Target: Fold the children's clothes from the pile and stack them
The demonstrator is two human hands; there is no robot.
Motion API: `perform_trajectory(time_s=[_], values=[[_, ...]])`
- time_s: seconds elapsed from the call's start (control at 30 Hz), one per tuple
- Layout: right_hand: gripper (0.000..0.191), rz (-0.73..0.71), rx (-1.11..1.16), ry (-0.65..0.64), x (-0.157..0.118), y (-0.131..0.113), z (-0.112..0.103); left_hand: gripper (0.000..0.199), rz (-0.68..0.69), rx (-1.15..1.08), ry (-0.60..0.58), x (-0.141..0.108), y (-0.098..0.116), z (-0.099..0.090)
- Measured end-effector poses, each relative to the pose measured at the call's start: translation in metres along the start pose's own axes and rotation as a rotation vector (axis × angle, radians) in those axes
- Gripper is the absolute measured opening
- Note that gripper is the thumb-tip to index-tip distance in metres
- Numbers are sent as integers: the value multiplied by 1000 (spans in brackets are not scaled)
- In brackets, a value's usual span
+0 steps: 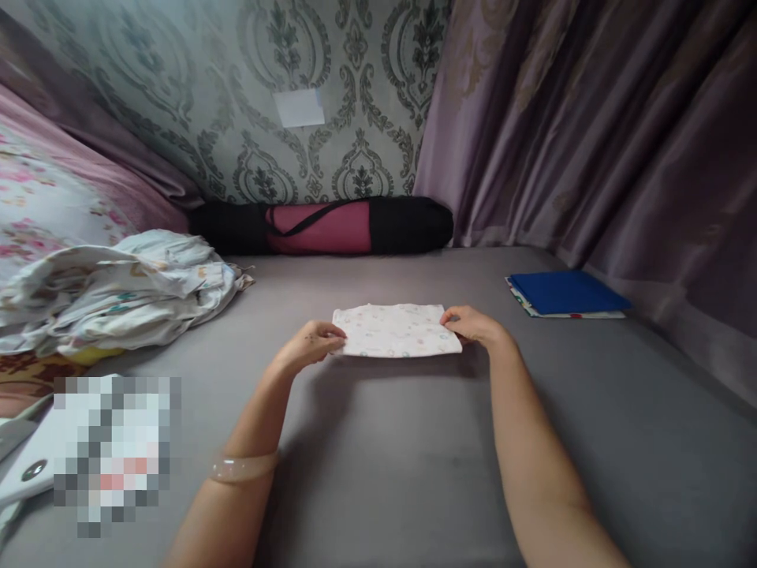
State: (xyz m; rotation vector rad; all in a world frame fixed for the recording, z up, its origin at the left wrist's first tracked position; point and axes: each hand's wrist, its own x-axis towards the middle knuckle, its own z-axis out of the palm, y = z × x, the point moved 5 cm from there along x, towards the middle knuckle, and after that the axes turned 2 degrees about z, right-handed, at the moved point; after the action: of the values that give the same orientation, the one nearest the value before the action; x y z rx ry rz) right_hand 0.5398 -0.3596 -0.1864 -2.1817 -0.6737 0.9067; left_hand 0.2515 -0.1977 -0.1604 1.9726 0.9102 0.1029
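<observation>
Forearms (544,465) reaching forward | left hand (311,345) pinching cloth (396,331) at left edge | right hand (476,325) pinching its right edge | cloth being held over bed (384,473) | long bag (331,238) lying by wall (355,142), contents hidden

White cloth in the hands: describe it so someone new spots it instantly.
Find the long black-and-red bag; the grey surface spreads out in front of it. Near the middle, the left hand and right hand pinch opposite sides of the white cloth. Its flat, roughly rectangular shape and faint print distinguish it from the crumpled pile at picture left.
</observation>
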Motion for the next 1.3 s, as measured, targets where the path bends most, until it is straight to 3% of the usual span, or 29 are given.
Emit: perform_trajectory(time_s=[0.07, 0.1, 0.2, 0.23, 0.33, 0.43, 0.57, 0.73, 0.87, 1.03, 1.17, 1.3], values=[[15, 67, 58, -84, -8, 3, -2, 31, -2, 182, 7, -1, 0, -1], [16, 96, 80, -89, -11, 4, -4, 29, 20, 282, 65, 0, 0, -2], [20, 150, 139, -80, -13, 4, -7, 27, 219, 520, 319, 5, 11, -1], [21, 155, 153, -82, -13, 4, -7, 28, 311, 547, 355, 8, 16, 5], [27, 170, 145, -60, -12, 2, -6, 32, 522, 534, 275, 24, 30, 35], [32, 175, 95, -61, -11, 2, -4, 41, 596, 571, 207, 44, 38, 66], [35, 139, -31, -132, -11, 2, 0, 48, 551, 616, 226, 64, 33, 92], [25, 32, -102, -175, -11, -1, -1, 43, 467, 614, 293, 66, 25, 103], [19, -62, 94, -231, -8, -3, -4, 43, 427, 645, 334, 61, 29, 104], [35, -136, 390, -281, -15, -21, 0, 44, 414, 689, 347, 58, 33, 105], [39, -172, 520, -281, -30, -53, 18, 45, 400, 725, 330, 57, 34, 106], [27, -210, 525, -293, -39, -87, 56, 45, 414, 740, 310, 56, 39, 105]])
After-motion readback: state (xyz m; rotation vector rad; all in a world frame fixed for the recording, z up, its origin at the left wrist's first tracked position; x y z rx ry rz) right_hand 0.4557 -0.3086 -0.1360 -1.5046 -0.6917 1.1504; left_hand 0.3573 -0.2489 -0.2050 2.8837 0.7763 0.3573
